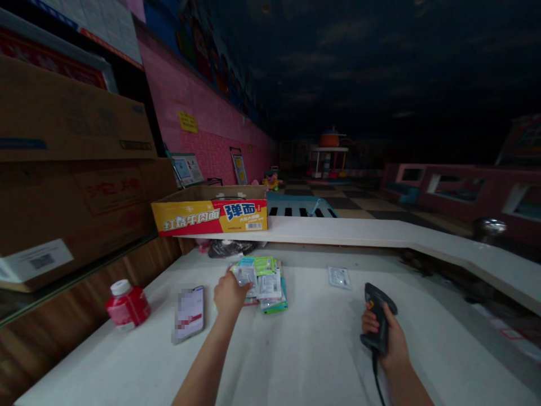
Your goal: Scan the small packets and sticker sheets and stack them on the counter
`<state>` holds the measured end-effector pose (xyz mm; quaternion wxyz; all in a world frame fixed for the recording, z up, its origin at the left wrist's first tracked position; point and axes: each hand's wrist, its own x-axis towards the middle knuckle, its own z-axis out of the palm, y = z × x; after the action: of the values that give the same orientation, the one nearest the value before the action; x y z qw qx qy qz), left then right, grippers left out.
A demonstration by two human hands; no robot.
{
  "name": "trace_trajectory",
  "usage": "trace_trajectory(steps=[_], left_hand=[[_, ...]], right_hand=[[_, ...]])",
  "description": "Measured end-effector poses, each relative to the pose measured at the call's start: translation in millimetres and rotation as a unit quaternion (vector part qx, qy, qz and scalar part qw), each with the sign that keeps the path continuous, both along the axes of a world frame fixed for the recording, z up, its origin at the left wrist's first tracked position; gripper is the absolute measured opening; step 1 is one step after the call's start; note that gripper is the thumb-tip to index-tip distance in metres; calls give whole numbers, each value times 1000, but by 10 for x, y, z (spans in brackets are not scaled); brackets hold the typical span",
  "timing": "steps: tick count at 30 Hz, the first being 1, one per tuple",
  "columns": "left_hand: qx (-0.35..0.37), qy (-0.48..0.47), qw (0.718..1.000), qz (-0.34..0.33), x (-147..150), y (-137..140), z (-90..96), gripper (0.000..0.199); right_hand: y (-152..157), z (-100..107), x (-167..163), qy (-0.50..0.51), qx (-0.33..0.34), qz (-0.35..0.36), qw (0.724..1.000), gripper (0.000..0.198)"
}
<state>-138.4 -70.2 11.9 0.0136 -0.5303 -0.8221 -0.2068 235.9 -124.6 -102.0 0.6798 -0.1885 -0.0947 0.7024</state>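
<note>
My right hand [391, 341] is wrapped round a dark handheld barcode scanner [375, 316], its cord trailing down toward me. With my left hand [230, 293] I pinch a small flat packet [245, 276] with a pale printed face, at the left side of a pile of packets [270, 286]. The pile shows green, blue and white packaging, some with printed labels. Apart from it, one single packet [338, 277] lies flat on the white counter [304, 355], between the pile and the scanner.
Left of my left arm lie a phone [190, 313] with its screen lit and a red bottle [127, 305] with a white cap. A yellow and red noodle carton [211, 217] stands on the raised ledge [338, 230]. Large cardboard boxes [84, 208] are stacked at left.
</note>
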Motion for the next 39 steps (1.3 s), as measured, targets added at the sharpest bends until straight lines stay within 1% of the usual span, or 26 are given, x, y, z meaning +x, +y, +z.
trace_trajectory(steps=[1, 3, 5, 6, 7, 9, 11, 12, 13, 14, 15, 16, 19, 21, 23, 25, 27, 30, 32, 35, 37, 39], left_hand=[[0, -25, 1000, -17, -5, 25, 2, 34], [29, -68, 996, -58, 43, 68, -10, 17], [89, -113, 983, -115, 194, 96, -56, 11], [118, -144, 971, -152, 311, 102, -98, 10], [141, -183, 953, -195, 451, 104, -155, 9], [149, -274, 908, -279, 768, 97, -314, 11], [136, -372, 850, -347, 1077, 84, -513, 17], [122, -412, 822, -373, 1207, 76, -616, 19], [111, -445, 802, -382, 1314, 69, -714, 19], [103, -465, 790, -385, 1394, 63, -802, 19], [100, -474, 786, -384, 1447, 58, -879, 19], [101, -472, 790, -379, 1476, 55, -942, 18], [117, -434, 815, -365, 1468, 58, -1054, 18], [118, -414, 826, -366, 1436, 70, -1084, 20], [111, -405, 829, -369, 1418, 82, -1100, 21], [105, -398, 834, -368, 1417, 89, -1110, 22], [103, -391, 838, -366, 1428, 91, -1117, 23], [106, -389, 837, -369, 1443, 91, -1124, 22], [112, -390, 835, -371, 1445, 94, -1126, 21], [123, -386, 831, -380, 1443, 103, -1133, 18], [126, -383, 829, -388, 1444, 107, -1139, 18], [123, -383, 831, -385, 1447, 111, -1144, 17]], right_hand=[[1, 13, -5, -9, 4, -3, 1000, 35], [5, 38, -10, -27, 10, -9, 1000, 35], [8, 60, -12, -31, 9, -10, 999, 36], [9, 70, -13, -25, 5, -10, 1000, 36], [9, 79, -15, -16, 0, -12, 1000, 36], [6, 95, -21, 3, -11, -16, 1000, 37], [0, 108, -32, 3, -17, -21, 1000, 37], [-2, 113, -38, -4, -19, -22, 1000, 37], [-4, 118, -45, -13, -20, -23, 999, 37], [-5, 121, -51, -21, -21, -23, 999, 37], [-4, 123, -57, -28, -22, -22, 999, 37], [-2, 126, -63, -35, -23, -21, 999, 38], [10, 141, -86, -73, -32, -5, 997, 39], [10, 174, -110, -133, -48, 16, 990, 39], [-13, 237, -138, -223, -65, 47, 971, 42], [-70, 334, -159, -323, -63, 75, 941, 44], [-159, 454, -164, -410, -45, 90, 907, 46], [-313, 631, -136, -498, -31, 105, 860, 45], [-398, 716, -107, -532, -38, 113, 838, 44], [-474, 779, -70, -557, -54, 117, 820, 41], [-491, 787, -56, -563, -61, 120, 816, 41], [-485, 776, -52, -560, -59, 123, 817, 42]])
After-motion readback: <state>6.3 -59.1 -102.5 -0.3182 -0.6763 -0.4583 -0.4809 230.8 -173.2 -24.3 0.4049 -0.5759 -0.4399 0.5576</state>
